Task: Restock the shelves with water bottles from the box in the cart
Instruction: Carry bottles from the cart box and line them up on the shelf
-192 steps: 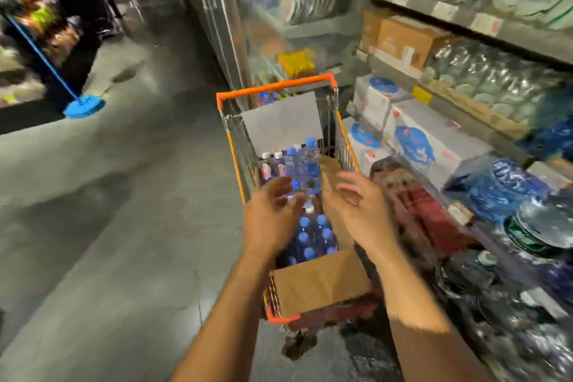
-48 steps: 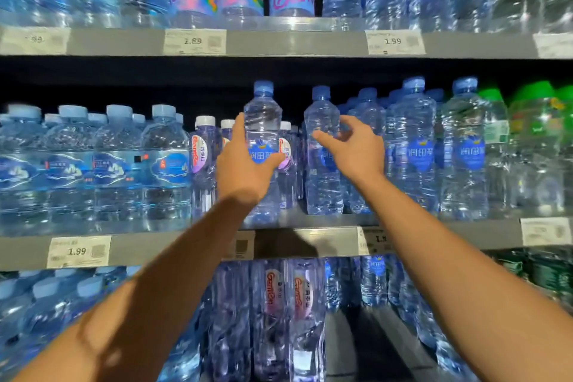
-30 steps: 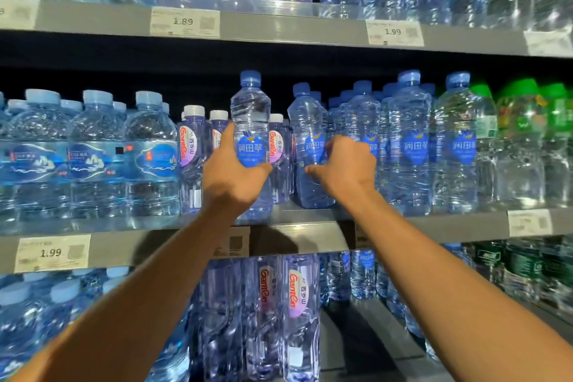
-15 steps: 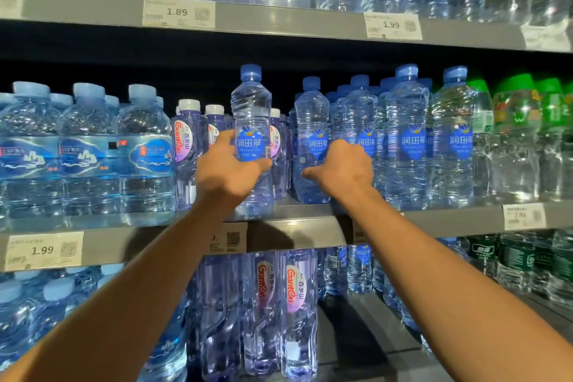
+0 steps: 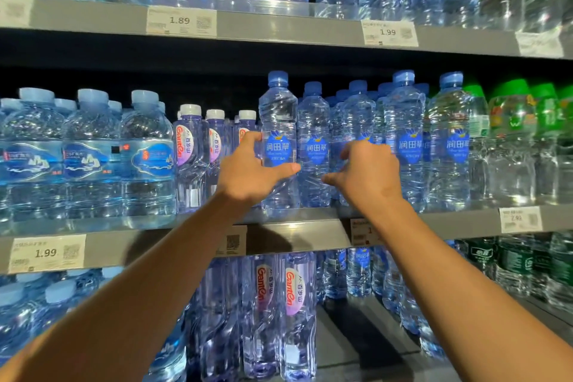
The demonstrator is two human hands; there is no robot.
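Bottles sit on the shelf (image 5: 294,228); left hand (image 5: 248,175) grips one bottle (image 5: 278,139), right hand (image 5: 370,175) at 3 o'clock curls loose (cart unseen).

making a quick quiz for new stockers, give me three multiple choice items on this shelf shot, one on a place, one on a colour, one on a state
1. Where does the bottle in the left hand stand?
A. top shelf
B. middle shelf
C. in a cart

2. What colour is that bottle's cap?
A. blue
B. white
C. green

3. What is the left hand doing?
A. hanging idle
B. pressing a price tag
C. gripping the bottle

Key:
1 B: the bottle stands upright on the middle shelf, beside a second bottle of the same brand.
2 A: its cap is blue; the white caps are on the shorter bottles to its left, the green caps far right.
3 C: the left hand has fingers and thumb curled round the bottle, while the right hand is at the bottles next to it.
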